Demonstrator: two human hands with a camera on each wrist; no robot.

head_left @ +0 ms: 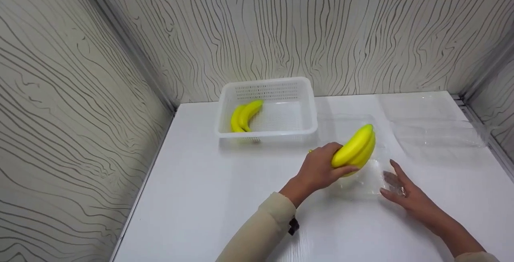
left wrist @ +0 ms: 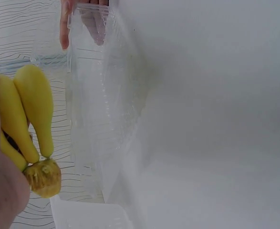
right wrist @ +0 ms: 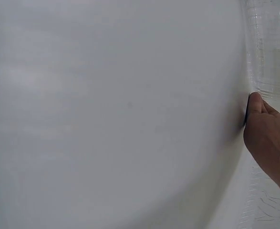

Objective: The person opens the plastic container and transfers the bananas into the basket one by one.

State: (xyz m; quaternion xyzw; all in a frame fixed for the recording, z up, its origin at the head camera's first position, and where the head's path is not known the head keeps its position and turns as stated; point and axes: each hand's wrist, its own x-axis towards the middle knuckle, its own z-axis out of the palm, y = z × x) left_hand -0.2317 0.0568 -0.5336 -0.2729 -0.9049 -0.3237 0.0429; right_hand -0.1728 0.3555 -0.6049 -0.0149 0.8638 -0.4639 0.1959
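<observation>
A bunch of yellow bananas (head_left: 357,149) is gripped by my left hand (head_left: 319,169), raised over a clear plastic clamshell box (head_left: 361,187). In the left wrist view the brown stem end (left wrist: 45,179) of the bunch points down the picture, beside the palm. The box stands open on the table, its lid (head_left: 347,120) laid back toward the wall. My right hand (head_left: 415,198) is at the box's right side, thumb and fingers spread along it. Some of its fingers show through the clear plastic.
A white perforated basket (head_left: 267,135) stands at the back, with another bunch of bananas (head_left: 243,116) in its left part. A second clear plastic box (head_left: 437,131) lies at the back right. Wood-patterned walls (head_left: 261,33) close in the white table (head_left: 192,198).
</observation>
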